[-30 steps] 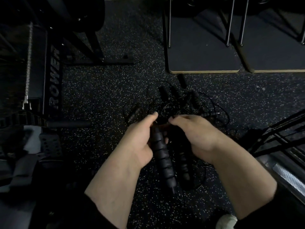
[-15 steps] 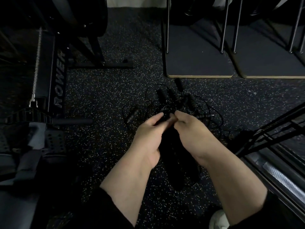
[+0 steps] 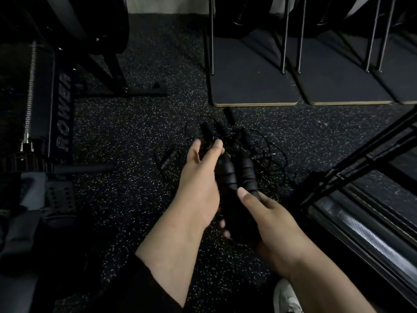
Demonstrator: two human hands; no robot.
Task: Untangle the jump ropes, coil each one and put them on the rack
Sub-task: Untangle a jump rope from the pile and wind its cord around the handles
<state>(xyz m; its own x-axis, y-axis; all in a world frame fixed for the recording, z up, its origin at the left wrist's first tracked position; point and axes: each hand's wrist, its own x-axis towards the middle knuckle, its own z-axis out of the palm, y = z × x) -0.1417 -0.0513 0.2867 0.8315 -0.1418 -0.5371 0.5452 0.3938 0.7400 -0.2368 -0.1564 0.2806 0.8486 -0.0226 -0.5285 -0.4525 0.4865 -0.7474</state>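
On your left sits a rower (image 3: 61, 111); ahead, two dark mats (image 3: 255, 86) lie on speckled floor (image 3: 135, 132).

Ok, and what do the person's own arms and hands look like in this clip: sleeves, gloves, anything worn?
Both hands are bare: the left hand and the right hand show no gloves, rings or watch. The forearms are bare too. A dark sleeve, pushed up, covers the left arm near the elbow; the right arm's sleeve is not in view.
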